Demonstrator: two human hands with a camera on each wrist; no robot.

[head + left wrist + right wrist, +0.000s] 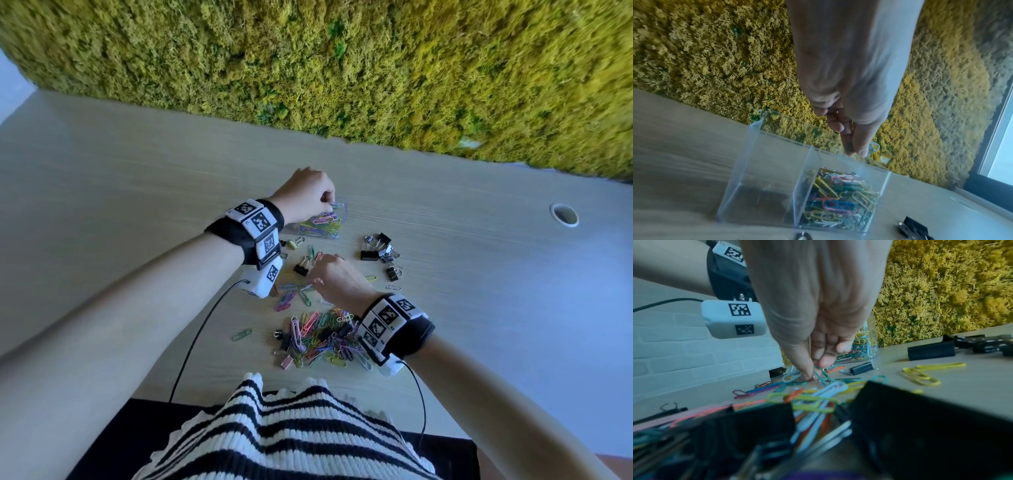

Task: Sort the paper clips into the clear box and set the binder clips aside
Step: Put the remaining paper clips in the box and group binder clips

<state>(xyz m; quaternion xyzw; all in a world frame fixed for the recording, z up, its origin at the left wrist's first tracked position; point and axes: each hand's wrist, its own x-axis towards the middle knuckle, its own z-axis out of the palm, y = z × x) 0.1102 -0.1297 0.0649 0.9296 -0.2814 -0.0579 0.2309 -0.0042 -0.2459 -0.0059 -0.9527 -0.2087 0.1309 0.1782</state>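
My left hand (327, 205) (856, 152) hovers over the clear box (345, 212) (756, 162) and pinches a pale blue paper clip (336, 205) (874, 147). The box's right compartment holds many coloured paper clips (838, 198); its left compartment holds nothing. My right hand (318, 262) (815, 373) reaches down to the table and pinches a green paper clip (823, 374) between thumb and fingertips. A mixed pile of paper clips and binder clips (322, 339) lies close to my body. Several black binder clips (380, 251) (931, 350) sit grouped to the right.
Loose paper clips (291, 296) and a black binder clip (301, 269) lie scattered between the box and the pile. Yellow paper clips (920, 374) lie further right. A round cable hole (563, 214) is in the table's far right. A moss wall (342, 68) backs the table.
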